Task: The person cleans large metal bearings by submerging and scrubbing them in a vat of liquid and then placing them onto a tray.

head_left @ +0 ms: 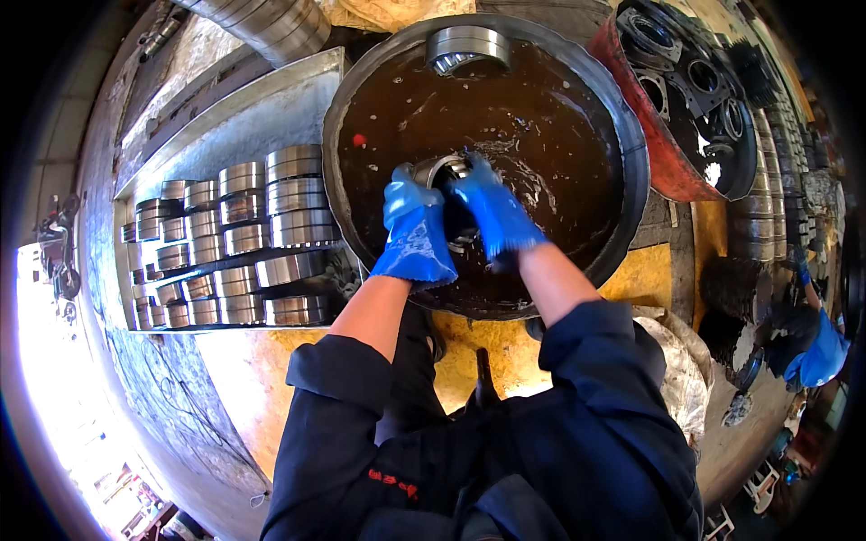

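Holding one shiny steel bearing ring (444,166) in the near half of a big round dark-metal basin (637,171), so we'd guess this piece is mid-job. Our left hand (417,216), in a wet blue rubber glove (422,248), is curled partway closed on the ring's left side; our right hand (492,212), gloved the same, is hooked partway closed on its right. We can't tell how much of the ring is under the dark brown liquid (568,117), since our hands hide a lot of it.

What's left? Maybe one more in there: a wide silvery roller ring (469,41) sits at the basin's far side, no hand on it. Off to our left, stacked steel rings (296,194) fill rows in a grey sheet-metal tray (244,113). Done or waiting? Honestly, we can't say from this.
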### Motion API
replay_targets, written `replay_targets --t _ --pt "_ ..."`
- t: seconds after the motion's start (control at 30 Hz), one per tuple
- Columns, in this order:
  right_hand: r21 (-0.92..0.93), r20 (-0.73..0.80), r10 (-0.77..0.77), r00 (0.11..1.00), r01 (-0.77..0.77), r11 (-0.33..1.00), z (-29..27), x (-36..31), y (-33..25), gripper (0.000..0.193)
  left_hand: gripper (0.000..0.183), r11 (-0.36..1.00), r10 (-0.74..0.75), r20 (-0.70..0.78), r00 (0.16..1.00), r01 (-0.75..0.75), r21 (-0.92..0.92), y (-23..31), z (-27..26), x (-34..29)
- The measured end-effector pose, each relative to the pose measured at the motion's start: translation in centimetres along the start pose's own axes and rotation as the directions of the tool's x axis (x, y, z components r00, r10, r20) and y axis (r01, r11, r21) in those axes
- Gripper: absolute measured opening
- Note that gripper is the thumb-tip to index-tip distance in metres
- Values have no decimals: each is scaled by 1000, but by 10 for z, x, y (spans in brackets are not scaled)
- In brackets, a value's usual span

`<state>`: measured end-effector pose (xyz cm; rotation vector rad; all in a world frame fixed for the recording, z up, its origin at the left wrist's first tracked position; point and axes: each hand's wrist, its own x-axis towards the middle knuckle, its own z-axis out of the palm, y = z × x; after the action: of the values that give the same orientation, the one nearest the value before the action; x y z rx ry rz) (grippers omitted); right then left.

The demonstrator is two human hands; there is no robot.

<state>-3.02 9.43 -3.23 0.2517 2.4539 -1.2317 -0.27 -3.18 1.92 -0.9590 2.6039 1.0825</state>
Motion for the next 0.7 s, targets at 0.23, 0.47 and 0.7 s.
replay_targets --t 0.23,0.47,0.7 --pt "13 -22 60 998 -60 998 -3 -60 9 93 65 987 -26 16 1000 23 161 -2 -1 -4" --pt "511 441 -199 875 -63 857 -40 3 -8 78 62 973 57 15 998 -59 222 5 6 -6" --pt "203 -255 49 966 4 979 32 -69 35 89 65 973 -29 38 999 20 231 11 3 -7"
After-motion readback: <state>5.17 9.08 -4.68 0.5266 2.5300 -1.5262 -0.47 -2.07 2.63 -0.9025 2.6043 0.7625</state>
